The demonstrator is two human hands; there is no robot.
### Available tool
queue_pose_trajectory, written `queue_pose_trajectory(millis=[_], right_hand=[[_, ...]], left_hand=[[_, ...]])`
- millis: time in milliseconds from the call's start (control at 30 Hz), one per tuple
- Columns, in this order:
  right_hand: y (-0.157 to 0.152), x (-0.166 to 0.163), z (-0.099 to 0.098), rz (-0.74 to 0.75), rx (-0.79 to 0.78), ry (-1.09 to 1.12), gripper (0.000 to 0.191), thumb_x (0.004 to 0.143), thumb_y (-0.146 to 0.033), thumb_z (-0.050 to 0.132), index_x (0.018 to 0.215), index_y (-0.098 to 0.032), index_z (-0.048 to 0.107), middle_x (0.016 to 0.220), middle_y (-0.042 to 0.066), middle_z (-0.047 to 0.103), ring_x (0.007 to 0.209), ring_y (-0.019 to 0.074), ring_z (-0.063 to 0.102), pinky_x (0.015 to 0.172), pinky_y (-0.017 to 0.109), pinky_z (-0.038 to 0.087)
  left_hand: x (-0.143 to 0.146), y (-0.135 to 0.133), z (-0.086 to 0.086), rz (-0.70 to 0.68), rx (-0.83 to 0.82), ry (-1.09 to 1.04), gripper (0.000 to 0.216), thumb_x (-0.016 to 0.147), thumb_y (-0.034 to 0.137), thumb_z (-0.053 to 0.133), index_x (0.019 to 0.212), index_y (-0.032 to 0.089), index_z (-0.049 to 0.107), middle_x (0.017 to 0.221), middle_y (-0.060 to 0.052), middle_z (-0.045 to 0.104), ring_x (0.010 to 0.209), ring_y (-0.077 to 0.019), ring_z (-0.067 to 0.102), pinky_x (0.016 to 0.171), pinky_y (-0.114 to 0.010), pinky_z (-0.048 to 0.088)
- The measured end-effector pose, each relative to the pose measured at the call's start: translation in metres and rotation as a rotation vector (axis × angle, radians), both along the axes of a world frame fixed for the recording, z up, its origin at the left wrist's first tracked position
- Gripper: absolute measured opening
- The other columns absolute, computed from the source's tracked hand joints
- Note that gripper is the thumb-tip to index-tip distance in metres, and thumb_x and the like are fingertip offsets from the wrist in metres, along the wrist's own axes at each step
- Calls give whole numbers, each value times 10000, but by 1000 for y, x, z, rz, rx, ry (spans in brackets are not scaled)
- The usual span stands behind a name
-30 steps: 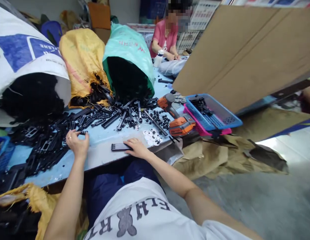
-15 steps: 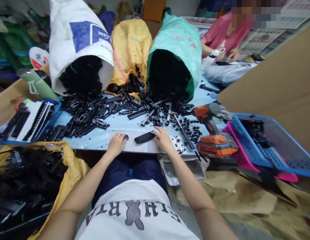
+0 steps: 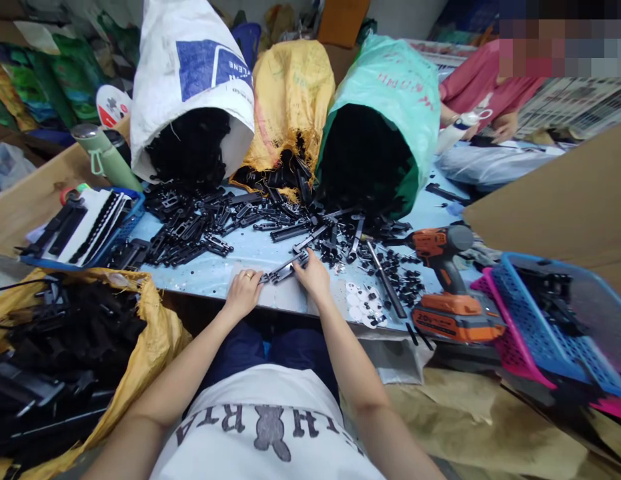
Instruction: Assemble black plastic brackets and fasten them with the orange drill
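A long flat black plastic bar (image 3: 283, 270) lies on the light blue table (image 3: 215, 277) near its front edge. My left hand (image 3: 243, 293), a ring on one finger, pinches the bar's left end. My right hand (image 3: 313, 277) grips its right end with curled fingers. Behind the hands lies a spread of several black plastic parts (image 3: 200, 223) and small black pieces (image 3: 400, 273).
Three sacks lie open toward me: white (image 3: 190, 87), yellow (image 3: 290, 100), green (image 3: 385, 113). An orange cordless drill (image 3: 445, 280) and blue and pink baskets (image 3: 545, 313) sit right. A blue tray (image 3: 85, 230) and green bottle (image 3: 107, 160) are left. A person in pink sits far right.
My view swung left and closer. My left hand came from the parts pile to the bar's left end; both hands now hold the bar, which has turned slightly.
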State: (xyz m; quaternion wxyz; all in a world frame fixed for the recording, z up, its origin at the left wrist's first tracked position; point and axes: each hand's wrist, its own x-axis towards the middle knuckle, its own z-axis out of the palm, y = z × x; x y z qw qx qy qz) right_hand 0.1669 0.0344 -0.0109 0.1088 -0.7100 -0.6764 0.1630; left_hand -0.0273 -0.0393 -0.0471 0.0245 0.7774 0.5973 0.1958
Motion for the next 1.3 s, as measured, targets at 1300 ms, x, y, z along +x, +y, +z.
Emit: queue_pose_trajectory(millis=[1300], right_hand=[[-55,23,-6,539,216,-98,500,889,-433,459,1318,-178,474,1288,142,497,1174,281,411,1004,432,290]], left_hand=[[-1,-3,-3,22,1,-139,330,899,290,438,1171,148,561,1045,-132,609,997,-272,532,832,-407,442]])
